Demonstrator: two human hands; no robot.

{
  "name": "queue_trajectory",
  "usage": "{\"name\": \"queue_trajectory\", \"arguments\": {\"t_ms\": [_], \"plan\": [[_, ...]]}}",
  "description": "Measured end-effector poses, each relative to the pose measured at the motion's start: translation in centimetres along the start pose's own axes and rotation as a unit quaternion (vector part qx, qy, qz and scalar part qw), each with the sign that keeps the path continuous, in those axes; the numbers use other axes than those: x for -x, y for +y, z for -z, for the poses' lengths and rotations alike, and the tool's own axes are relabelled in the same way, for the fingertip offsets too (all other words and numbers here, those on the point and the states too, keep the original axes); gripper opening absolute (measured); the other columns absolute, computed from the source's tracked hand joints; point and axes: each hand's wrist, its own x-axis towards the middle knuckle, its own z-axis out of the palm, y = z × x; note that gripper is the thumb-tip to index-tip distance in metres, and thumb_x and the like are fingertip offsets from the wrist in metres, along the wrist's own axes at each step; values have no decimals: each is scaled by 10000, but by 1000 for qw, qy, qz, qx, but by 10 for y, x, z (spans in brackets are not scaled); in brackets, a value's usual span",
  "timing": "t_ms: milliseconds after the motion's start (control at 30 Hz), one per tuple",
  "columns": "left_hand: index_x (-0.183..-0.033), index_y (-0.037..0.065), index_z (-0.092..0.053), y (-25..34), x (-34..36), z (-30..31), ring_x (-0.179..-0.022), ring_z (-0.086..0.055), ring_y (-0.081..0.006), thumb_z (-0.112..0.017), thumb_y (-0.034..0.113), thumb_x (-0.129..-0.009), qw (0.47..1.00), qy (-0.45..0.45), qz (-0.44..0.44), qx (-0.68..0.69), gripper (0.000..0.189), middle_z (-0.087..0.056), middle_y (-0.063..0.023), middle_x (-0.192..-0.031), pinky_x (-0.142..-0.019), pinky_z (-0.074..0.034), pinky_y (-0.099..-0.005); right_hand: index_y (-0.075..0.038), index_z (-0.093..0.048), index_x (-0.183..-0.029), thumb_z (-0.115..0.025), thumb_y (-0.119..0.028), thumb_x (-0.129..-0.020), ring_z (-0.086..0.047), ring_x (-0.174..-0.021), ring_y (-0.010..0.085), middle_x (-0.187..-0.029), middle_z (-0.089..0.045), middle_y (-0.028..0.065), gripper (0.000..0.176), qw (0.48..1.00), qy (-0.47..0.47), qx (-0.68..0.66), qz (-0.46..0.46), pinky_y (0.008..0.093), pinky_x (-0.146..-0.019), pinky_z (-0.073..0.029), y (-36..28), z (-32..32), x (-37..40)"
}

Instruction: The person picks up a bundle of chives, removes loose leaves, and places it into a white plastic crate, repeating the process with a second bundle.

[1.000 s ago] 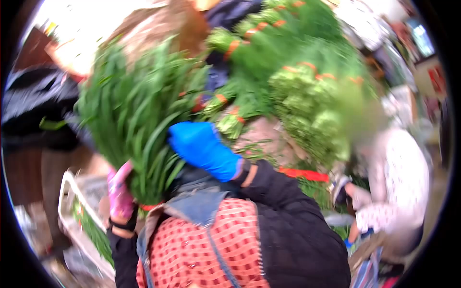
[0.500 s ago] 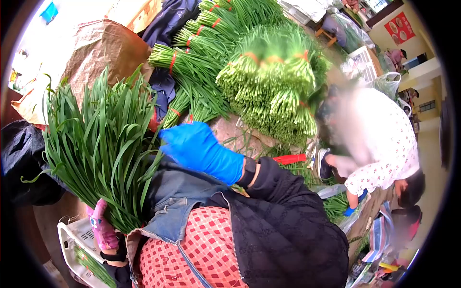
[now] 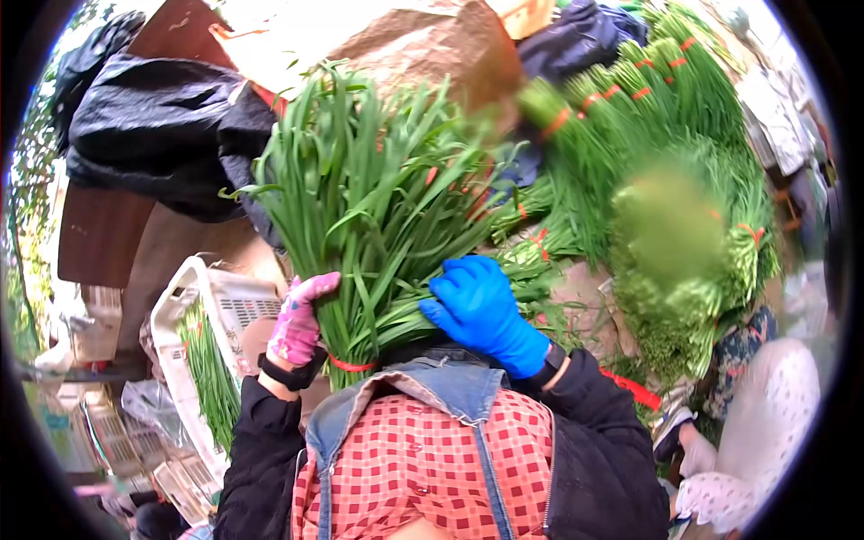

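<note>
A large bunch of long green leaves [image 3: 369,207] stands upright against my chest, with a red band [image 3: 351,364] round its lower end. My left hand [image 3: 297,319], in a pink patterned glove, grips its left side, thumb across the stems. On the right side my right hand [image 3: 486,315], in a blue glove, touches the leaves with its fingers curled; whether it holds any of them is hard to tell.
Banded green bundles [image 3: 684,243] are piled at the right. A white crate [image 3: 193,360] with greens stands at the left, black plastic [image 3: 153,126] above it. Brown sacking [image 3: 441,54] lies beyond the bunch. Another person's patterned clothing [image 3: 765,432] shows at the lower right.
The view has swung left, so the bunch now appears nearer the middle. My right hand has come from beside the bunch onto its right side. My left hand still holds it.
</note>
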Motion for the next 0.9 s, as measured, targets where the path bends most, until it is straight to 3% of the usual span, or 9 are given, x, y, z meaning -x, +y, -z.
{"name": "queue_trajectory", "arguments": {"t_ms": [167,267,400,500,633,700,733,833,900], "plan": [[-1108,3,-616,32,28,-41,-829,-668,-151,-682,100,-793,997,-58,13,-40,336,-685,-67,-961,-802,-538,-285,-94,-648,-1019,-692,-259,-804,-593,-937,303,-1011,-626,114,274,997,39,-57,-39,424,-832,-454,-9,25,-22],[-1103,16,-632,35,31,-53,-830,-649,-119,-688,123,-801,991,-87,-25,-101,325,-681,-40,-951,-779,-516,-263,-83,-632,-1111,-673,-256,-814,-564,-1081,290,-1090,-603,81,347,992,68,-1,106,421,-955,-419,-30,39,-53],[-1064,31,-653,28,26,-46,-786,-615,-96,-704,159,-800,990,-95,-37,-100,298,-667,-12,-918,-726,-492,-247,-80,-636,-949,-600,-379,-847,-535,-1117,285,-1014,-610,88,318,989,-40,99,103,444,-1054,-332,-29,-3,-67],[-1083,37,-644,27,24,-40,-793,-612,-96,-705,161,-798,996,-71,-4,-62,317,-661,-7,-925,-733,-490,-245,-88,-589,-807,-614,-375,-848,-569,-989,288,-876,-594,92,291,990,-97,85,63,461,-1021,-359,-20,-5,-51],[-1166,38,-603,35,22,-33,-870,-610,-109,-696,149,-805,992,-106,24,-68,389,-652,-14,-982,-783,-490,-262,-92,-604,-860,-628,-369,-852,-577,-981,284,-884,-590,80,278,993,-103,59,24,465,-997,-374,-19,-7,-30],[-1209,35,-579,30,12,-18,-909,-613,-124,-704,161,-798,988,-128,37,-74,448,-648,-26,-1037,-820,-488,-268,-100,-614,-933,-641,-366,-851,-574,-994,275,-897,-587,72,280,998,-54,33,16,465,-990,-377,-18,-11,-23],[-1231,32,-566,29,10,-14,-943,-609,-132,-712,176,-792,983,-160,26,-90,485,-642,-33,-1068,-848,-481,-275,-105,-616,-1002,-646,-365,-850,-571,-1013,275,-939,-594,71,303,998,-52,24,11,461,-998,-372,-18,-11,-19],[-1287,17,-525,32,11,-12,-1030,-585,-146,-749,204,-755,971,-209,0,-120,607,-626,-50,-1136,-927,-453,-299,-99,-614,-977,-656,-340,-840,-577,-975,273,-928,-604,80,281,999,-17,-30,-14,449,-988,-378,-17,-8,-19],[-1313,3,-499,29,8,-7,-1073,-563,-152,-779,221,-723,948,-312,-26,-55,688,-607,-57,-1187,-958,-433,-309,-88,-617,-1021,-676,-356,-824,-564,-1008,281,-983,-617,88,337,997,-32,-59,-30,427,-981,-375,-16,3,-23]]}}
